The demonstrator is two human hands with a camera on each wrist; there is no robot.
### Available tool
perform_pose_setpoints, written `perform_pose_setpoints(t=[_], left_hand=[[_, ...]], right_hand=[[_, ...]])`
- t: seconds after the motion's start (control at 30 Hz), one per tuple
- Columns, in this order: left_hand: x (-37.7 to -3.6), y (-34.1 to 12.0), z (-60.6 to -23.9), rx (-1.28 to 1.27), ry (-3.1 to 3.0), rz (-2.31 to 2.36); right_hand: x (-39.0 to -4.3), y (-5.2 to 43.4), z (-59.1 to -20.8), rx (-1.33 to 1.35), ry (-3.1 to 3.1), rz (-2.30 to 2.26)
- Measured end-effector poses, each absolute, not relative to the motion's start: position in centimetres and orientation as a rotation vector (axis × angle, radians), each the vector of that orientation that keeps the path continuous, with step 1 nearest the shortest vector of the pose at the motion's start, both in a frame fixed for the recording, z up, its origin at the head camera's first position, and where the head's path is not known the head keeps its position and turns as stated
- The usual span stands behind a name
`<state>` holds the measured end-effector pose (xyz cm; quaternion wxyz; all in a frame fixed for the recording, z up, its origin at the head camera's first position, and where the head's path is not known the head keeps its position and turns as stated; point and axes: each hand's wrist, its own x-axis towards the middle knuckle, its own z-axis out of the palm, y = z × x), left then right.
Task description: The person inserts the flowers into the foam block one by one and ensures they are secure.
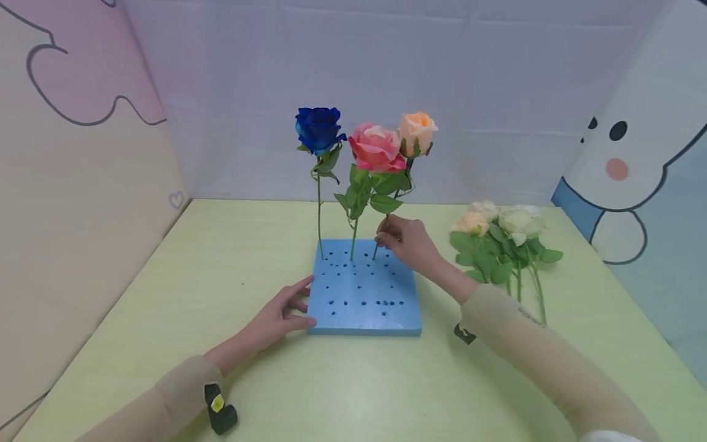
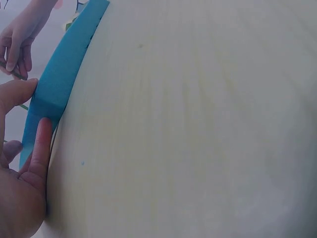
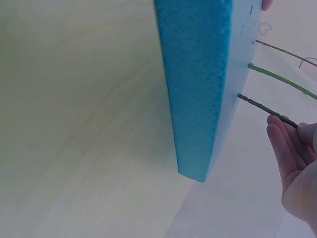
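A peach rose (image 1: pixel 418 132) leans slightly right, its dark stem pinched low by my right hand (image 1: pixel 407 240). In the right wrist view that stem (image 3: pixel 260 106) meets the holed face of the blue foam block (image 3: pixel 198 89). My left hand (image 1: pixel 280 310) rests against the left side of the foam block (image 1: pixel 361 294), thumb near its front corner and fingers extended. The left wrist view shows its fingertips touching the block's side (image 2: pixel 64 74). A blue rose (image 1: pixel 318 130) and a pink rose (image 1: pixel 377 147) stand upright along the block's back row of holes.
To the right on the pale table (image 1: pixel 359 387) lie several loose roses, among them a white rose (image 1: pixel 521 222) and a light peach rose (image 1: pixel 471 222), beside my right forearm. A pale curtain (image 1: pixel 237 123) hangs behind the table, with patterned panels at both sides.
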<state>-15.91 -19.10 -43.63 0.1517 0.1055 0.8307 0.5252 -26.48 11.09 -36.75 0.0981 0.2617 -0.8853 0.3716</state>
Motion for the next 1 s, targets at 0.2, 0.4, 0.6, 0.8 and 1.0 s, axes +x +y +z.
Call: perform_pose_setpoints(t=[0.2, 0.4, 0.6, 0.8, 1.0], left_hand=[[-16.0, -19.1, -43.8, 0.314, 2.389, 1.504], [-16.0, -19.0, -43.8, 0.298, 2.389, 1.505], [-15.9, -19.0, -44.0, 0.289, 2.377, 1.515], [-15.7, -19.0, -44.0, 0.288, 2.379, 1.52], [-15.8, -19.0, -43.8, 0.306, 2.379, 1.524]], right_hand=[[-26.5, 10.7, -36.9, 0.818, -2.602, 1.061], [-26.6, 10.4, -36.7, 0.855, -2.588, 1.016], [-26.5, 10.2, -36.8, 0.865, -2.621, 0.994], [-26.1, 10.1, -36.2, 0.845, -2.687, 0.986], [-26.1, 10.5, -35.9, 0.812, -2.722, 1.034]])
